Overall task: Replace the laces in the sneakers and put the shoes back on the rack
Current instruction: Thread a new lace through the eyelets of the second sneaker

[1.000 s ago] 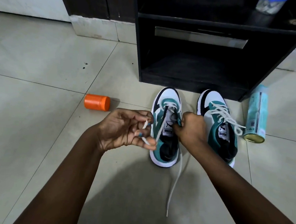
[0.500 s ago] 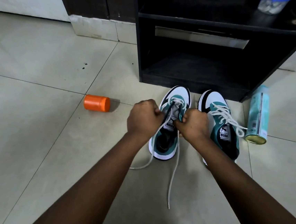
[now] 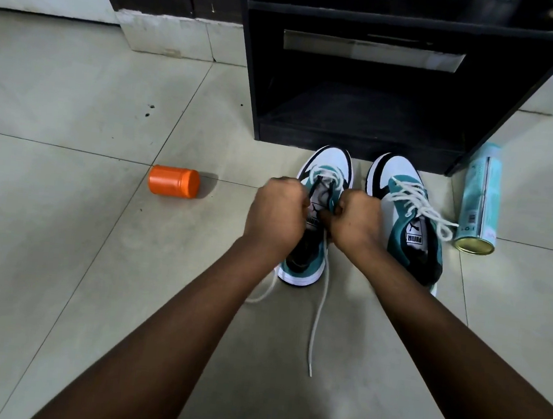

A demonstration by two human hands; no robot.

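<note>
Arms: both of mine are bare from the bottom edge of the view up to the wrists; no sleeve or cuff shows anywhere along them.
Wrists: nothing on either one, no watch, band or bracelet.
Left grip (image 3: pixel 276 214): bare, no glove; only its back faces the camera, a rounded shape with the knuckles in a ridge along the top.
Right grip (image 3: pixel 355 222): bare too, no glove, likewise seen from the back.
Rings, nails: fingers are tucked out of sight, so I cannot tell.
</note>
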